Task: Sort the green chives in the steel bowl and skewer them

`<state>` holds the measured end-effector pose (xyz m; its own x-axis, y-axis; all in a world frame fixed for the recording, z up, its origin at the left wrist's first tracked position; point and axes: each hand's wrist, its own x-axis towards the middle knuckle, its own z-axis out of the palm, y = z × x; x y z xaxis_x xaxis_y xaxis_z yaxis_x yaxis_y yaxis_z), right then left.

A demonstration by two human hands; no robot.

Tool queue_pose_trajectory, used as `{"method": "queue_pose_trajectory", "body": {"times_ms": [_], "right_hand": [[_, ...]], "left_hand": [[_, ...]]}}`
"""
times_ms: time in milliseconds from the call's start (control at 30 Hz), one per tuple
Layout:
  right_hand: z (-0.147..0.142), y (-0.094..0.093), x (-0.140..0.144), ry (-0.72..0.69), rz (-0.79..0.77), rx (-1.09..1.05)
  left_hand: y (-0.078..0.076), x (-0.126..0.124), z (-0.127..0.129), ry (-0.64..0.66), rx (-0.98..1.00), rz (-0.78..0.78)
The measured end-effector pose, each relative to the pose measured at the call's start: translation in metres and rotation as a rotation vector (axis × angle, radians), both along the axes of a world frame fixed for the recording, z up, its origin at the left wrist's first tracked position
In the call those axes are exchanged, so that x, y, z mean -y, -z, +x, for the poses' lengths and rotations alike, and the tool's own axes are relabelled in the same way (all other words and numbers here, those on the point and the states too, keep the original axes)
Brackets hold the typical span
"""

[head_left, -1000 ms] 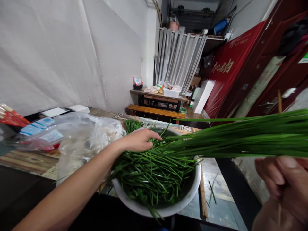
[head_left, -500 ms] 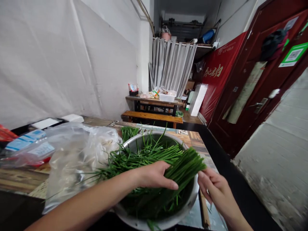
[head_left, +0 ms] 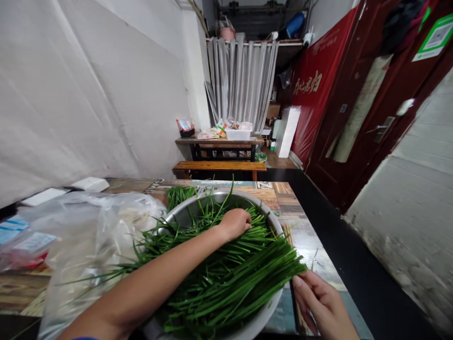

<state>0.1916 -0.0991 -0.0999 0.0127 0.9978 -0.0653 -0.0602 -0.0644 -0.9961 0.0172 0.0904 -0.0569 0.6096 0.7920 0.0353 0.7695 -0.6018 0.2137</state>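
A wide metal bowl (head_left: 274, 215) full of long green chives (head_left: 208, 250) stands on the table in front of me. My left hand (head_left: 236, 224) reaches over the bowl with its fingers curled round chives near the far side. A thick bundle of chives (head_left: 244, 288) lies across the near part, its even ends jutting over the right rim. At those ends is my right hand (head_left: 320, 302), thumb and forefinger pinched together; what is between them is hidden. Thin wooden sticks (head_left: 300, 314) lie on the table under the bowl's right side, partly covered.
Clear plastic bags (head_left: 102, 231) spread over the table's left side, with white boxes (head_left: 90, 184) behind. More chives (head_left: 180, 196) lie past the bowl. Farther off are a bench (head_left: 219, 165) and a table carrying a white tub (head_left: 239, 134). A dark red door (head_left: 368, 108) is at right.
My left hand has let go of the chive bundle, now lying in the bowl, and moved up and away into the chives behind. My right hand has shifted slightly down. The view has tilted.
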Motion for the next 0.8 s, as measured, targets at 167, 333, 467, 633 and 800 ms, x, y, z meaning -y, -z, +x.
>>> {"method": "queue_pose_trajectory", "body": {"times_ms": [167, 333, 467, 633, 800], "right_hand": [[0.001, -0.006, -0.003, -0.024, 0.011, 0.029], [-0.003, -0.010, -0.014, -0.024, 0.057, 0.035], [-0.008, -0.014, -0.020, -0.028, 0.097, 0.034], [-0.008, -0.013, -0.023, -0.033, 0.086, 0.003], [-0.007, -0.010, -0.025, -0.032, 0.072, -0.002]], "left_hand": [[-0.008, 0.004, -0.009, -0.070, 0.281, -0.106], [-0.024, 0.028, -0.015, -0.090, 0.707, -0.543], [-0.024, 0.039, -0.012, -0.116, 0.907, -0.628], [-0.022, 0.041, -0.009, -0.127, 0.955, -0.679], [-0.022, 0.043, -0.010, -0.138, 0.951, -0.677]]}}
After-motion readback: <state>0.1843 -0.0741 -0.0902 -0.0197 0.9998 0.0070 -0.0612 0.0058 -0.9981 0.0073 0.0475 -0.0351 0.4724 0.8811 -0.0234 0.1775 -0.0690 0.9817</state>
